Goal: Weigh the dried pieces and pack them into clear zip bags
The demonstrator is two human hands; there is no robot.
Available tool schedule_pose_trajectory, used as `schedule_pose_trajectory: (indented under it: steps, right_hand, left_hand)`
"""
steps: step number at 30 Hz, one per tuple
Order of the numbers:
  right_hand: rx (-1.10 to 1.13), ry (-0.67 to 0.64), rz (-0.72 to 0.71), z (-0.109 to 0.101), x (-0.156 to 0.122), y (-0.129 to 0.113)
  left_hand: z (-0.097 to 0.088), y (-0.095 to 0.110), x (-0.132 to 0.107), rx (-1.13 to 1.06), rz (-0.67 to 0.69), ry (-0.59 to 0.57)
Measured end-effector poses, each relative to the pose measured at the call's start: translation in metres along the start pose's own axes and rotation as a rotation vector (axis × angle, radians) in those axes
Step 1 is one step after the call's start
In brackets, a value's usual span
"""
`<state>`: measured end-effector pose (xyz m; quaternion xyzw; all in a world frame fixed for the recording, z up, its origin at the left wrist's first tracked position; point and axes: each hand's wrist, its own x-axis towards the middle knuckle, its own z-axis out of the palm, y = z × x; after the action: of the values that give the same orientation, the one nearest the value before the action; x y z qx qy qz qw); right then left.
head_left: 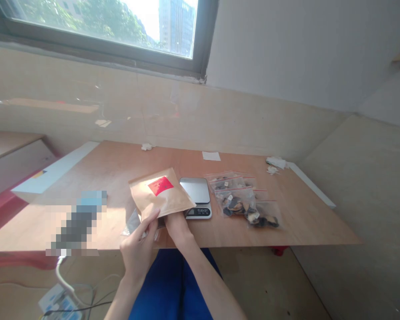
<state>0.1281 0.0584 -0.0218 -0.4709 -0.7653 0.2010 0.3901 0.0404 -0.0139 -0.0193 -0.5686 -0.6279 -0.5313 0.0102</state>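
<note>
The left hand (146,232) pinches the near edge of the tan, red-labelled paper pouch (142,192) just beyond it, which could slip should that pinch loosen, the right hand (179,229) having hidden fingers whose grip I cannot tell.

On the brown wooden counter (306,226) sit a kitchen scale (195,191), clear zip bags (242,197) of dark bits (235,206), a blurry dark thing (78,222), white paper (211,156) and white scraps (147,146)

Tan pouch (165,203) with red label (160,186), silver-and-white scale (195,191), red-lined clear bags (237,200), brown tabletop (306,220)
</note>
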Motion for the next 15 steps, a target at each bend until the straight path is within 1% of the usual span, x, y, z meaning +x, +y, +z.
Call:
schedule_pose_trajectory:
  steps: [3,5,7,9,10,15]
  right_hand:
    - [0.043,0.055,0.118,-0.016,-0.005,-0.005]
    - [0.108,0.113,0.213,-0.025,-0.005,-0.012]
    - [0.154,0.182,0.277,-0.032,-0.002,-0.018]
    - [0.157,0.234,0.287,-0.037,0.000,-0.023]
    - [0.158,0.237,0.281,-0.039,0.000,-0.024]
    - [0.165,0.165,0.245,-0.051,0.001,-0.022]
  left_hand:
    - [0.004,0.007,0.013,-0.011,-0.035,-0.012]
    - [0.008,0.012,0.022,-0.020,-0.080,-0.031]
    - [0.010,0.017,0.029,-0.019,-0.134,-0.046]
    - [0.012,0.021,0.034,-0.013,-0.175,-0.054]
    - [0.012,0.022,0.035,-0.017,-0.189,-0.057]
    - [0.015,0.025,0.037,-0.052,-0.213,-0.073]
